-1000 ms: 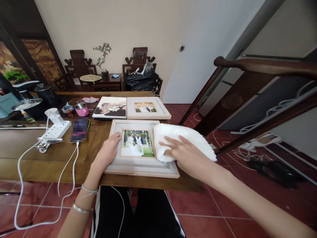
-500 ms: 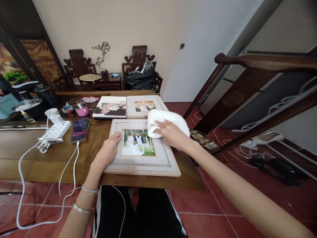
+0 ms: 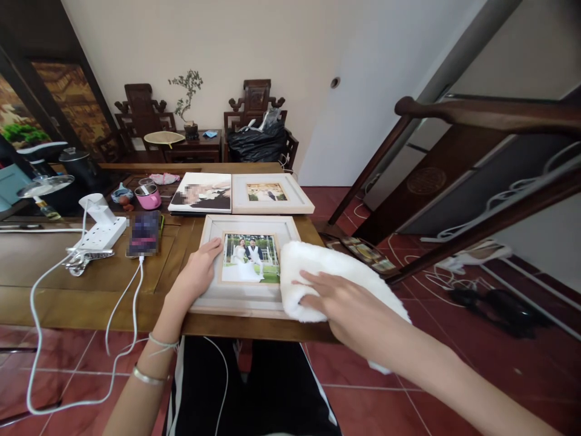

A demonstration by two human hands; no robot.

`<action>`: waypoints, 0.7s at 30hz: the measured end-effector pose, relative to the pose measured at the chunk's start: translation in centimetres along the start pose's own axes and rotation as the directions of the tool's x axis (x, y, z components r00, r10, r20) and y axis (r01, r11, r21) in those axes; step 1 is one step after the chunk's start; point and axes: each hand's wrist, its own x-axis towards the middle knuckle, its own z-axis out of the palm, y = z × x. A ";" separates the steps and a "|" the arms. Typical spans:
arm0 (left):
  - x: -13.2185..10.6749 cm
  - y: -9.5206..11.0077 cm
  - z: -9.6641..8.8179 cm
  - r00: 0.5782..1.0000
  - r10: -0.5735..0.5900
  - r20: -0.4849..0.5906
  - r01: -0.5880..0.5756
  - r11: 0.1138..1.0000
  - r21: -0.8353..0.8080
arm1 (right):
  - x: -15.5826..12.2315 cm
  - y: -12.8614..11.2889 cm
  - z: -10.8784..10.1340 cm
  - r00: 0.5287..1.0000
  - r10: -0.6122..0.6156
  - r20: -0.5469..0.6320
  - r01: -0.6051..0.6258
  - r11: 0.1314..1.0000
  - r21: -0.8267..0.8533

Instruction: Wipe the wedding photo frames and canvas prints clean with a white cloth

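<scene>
A pale wooden picture frame (image 3: 245,303) with a photo of two people lies flat at the table's front edge. My left hand (image 3: 200,266) grips its left side, fingers over the border and close to the photo. On the frame's right side, a folded white fluffy cloth (image 3: 297,260) is pressed down by my right hand (image 3: 331,300), whose fingers curl into the fold. The cloth covers the lower right corner of the frame, and part of it hangs past the table's edge.
Behind lie a second framed photo (image 3: 297,194) and a photo album (image 3: 200,192). On the left are a phone (image 3: 144,233), a power strip (image 3: 106,235), white cables and a pink cup (image 3: 147,198). A wooden chair (image 3: 422,175) stands close on the right.
My right hand has drawn the white cloth down the frame's right side, from the upper right corner toward the lower right one. The left hand stays on the left side.
</scene>
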 end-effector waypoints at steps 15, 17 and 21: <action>0.0 0.5 -0.1 0.999 -0.048 0.008 0.048 0.999 0.013 | 1.5 1.9 -0.2 1.000 0.029 -0.001 -0.029 1.000 0.011; 0.0 0.6 -0.1 0.999 -0.047 0.005 0.047 0.999 0.013 | -0.1 1.2 -0.4 0.999 0.029 0.014 -0.029 0.999 0.027; 0.1 0.9 -0.4 0.999 -0.035 -0.002 0.035 0.999 0.022 | -0.8 0.3 -0.5 0.998 0.055 0.041 -0.057 0.998 0.042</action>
